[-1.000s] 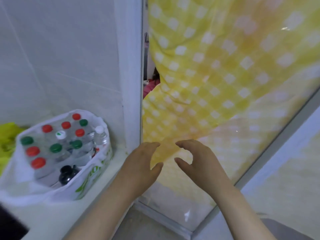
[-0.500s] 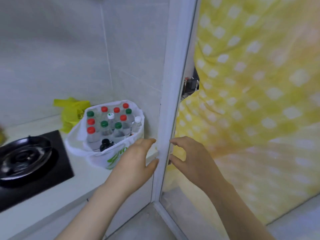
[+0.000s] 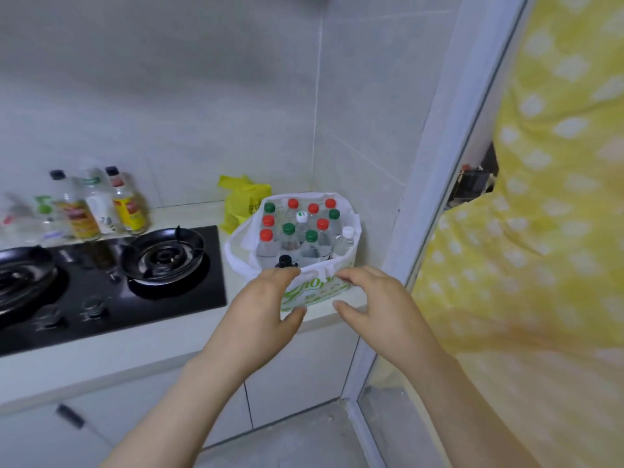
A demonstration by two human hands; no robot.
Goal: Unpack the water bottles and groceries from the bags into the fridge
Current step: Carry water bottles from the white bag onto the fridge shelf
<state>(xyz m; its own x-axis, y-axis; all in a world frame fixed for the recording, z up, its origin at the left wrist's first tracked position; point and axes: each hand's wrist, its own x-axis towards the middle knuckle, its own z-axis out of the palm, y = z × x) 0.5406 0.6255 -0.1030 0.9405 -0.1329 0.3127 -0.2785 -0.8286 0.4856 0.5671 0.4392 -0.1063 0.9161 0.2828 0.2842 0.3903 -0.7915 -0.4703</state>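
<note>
A white bag (image 3: pixel 315 290) with green print stands on the counter's right end, against the tiled corner. It holds several water bottles (image 3: pixel 289 243) with red, green and white caps, plus a black-capped one at the front. My left hand (image 3: pixel 266 310) and my right hand (image 3: pixel 374 300) hover just in front of the bag's near wall, fingers spread and loosely curved, holding nothing. A crumpled yellow bag (image 3: pixel 243 202) lies behind the white one. No fridge is in view.
A black gas hob (image 3: pixel 111 282) with two burners fills the counter to the left. Several sauce and oil bottles (image 3: pixel 98 206) stand behind it. A white door frame (image 3: pixel 435 184) rises at the right, with a yellow checked curtain (image 3: pixel 547 231) beyond it.
The view has swung left, from the curtain to the counter. Both hands have moved from the door frame to the front of the white bag.
</note>
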